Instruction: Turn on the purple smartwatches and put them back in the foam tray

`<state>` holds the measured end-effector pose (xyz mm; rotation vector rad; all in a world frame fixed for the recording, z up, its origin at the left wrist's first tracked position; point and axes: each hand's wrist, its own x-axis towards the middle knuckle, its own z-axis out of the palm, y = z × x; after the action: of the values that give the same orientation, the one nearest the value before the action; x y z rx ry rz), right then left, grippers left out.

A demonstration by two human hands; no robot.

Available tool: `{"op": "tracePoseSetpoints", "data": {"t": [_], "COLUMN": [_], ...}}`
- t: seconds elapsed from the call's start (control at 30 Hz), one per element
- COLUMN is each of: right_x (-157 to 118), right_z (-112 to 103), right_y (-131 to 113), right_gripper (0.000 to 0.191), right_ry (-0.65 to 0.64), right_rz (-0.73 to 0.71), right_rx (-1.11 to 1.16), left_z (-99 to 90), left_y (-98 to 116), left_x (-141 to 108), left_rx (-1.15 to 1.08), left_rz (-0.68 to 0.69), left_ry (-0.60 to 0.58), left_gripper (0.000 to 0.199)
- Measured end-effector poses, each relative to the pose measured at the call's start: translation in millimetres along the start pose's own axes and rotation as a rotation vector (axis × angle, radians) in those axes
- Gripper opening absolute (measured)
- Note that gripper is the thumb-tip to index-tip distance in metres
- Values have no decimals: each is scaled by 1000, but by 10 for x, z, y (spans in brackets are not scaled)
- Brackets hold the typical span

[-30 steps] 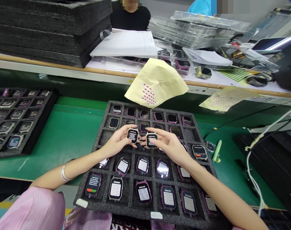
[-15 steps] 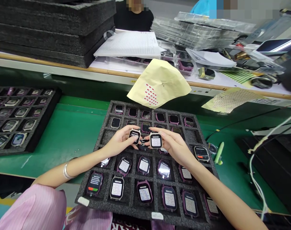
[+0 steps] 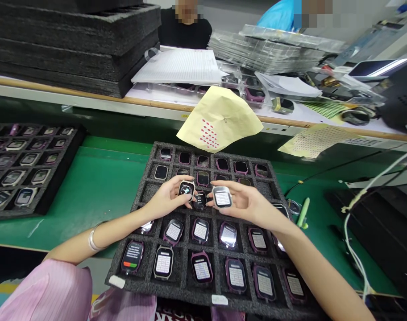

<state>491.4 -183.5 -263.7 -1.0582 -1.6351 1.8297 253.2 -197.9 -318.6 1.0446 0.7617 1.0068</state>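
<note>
Both hands are busy: the left hand (image 3: pixel 166 195) grips a pale-framed watch (image 3: pixel 186 190), thumb at its dark screen, while the right hand (image 3: pixel 253 203) has a second watch (image 3: pixel 222 196) pinched between thumb and fingers, light grid glowing on its face! Nearest us, a pink sleeve (image 3: pixel 49 290) on the left, then the front edge of a black foam tray (image 3: pixel 170 290), two white labels (image 3: pixel 219 300) along it. Front row: a corner watch (image 3: pixel 133 254) showing red and green, five gridded screens (image 3: pixel 201 270) to its right. Silver bangle (image 3: pixel 91 240) on the left wrist. Up to the middle of the tray, and here are the two held watches, raised above the compartments, a dark-screened watch (image 3: pixel 200 200) lying between the hands. Beyond, back rows of mostly dark screens (image 3: pixel 222 164). Out left on the green table (image 3: pixel 89 191), another loaded tray (image 3: pixel 63 165); out right, a light green stick (image 3: pixel 303 213). Further back, a yellow sheet (image 3: pixel 223 116) hangs over the shelf edge (image 3: pixel 99 107), a black foam stack (image 3: pixel 89 58) up left, papers (image 3: pixel 183 67) in the centre, and behind it all, a person in a black top (image 3: pixel 185 34)
</note>
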Motion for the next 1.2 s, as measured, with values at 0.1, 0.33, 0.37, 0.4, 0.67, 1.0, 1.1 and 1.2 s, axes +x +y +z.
{"op": "tracePoseSetpoints", "data": {"t": [0.1,0.33,0.37,0.4,0.67,1.0,1.1,1.2], "right_x": [-104,-317,-344,-373,-461,196,192,141], "right_z": [-390,-1403,-1446,-1467,-1214,-753,-761,-642], "right_y": [-37,297,340,368,208,445,432,270], "right_gripper": [59,53,53,53,46,21,31,37], "right_ry": [232,478,443,406,282,603,621,578], "right_rz": [-29,3,-11,-28,-115,10,5,-65], "right_rx": [-290,-1064,-1075,-1090,-1211,-1124,-1001,-820], "left_z": [7,19,20,20,21,-56,-71,-70], "left_y": [-11,-35,-38,-40,-42,-131,-133,-120], "left_x": [-11,-27,-28,-29,-41,-31,-34,-32], "left_rx": [10,30,34,37,89,332,396,423], "left_rz": [-2,-23,-28,-31,-47,84,142,170], "left_ry": [-5,-14,-16,-18,-41,23,41,60], "left_gripper": [47,47,48,48,48,47,47,45]}}
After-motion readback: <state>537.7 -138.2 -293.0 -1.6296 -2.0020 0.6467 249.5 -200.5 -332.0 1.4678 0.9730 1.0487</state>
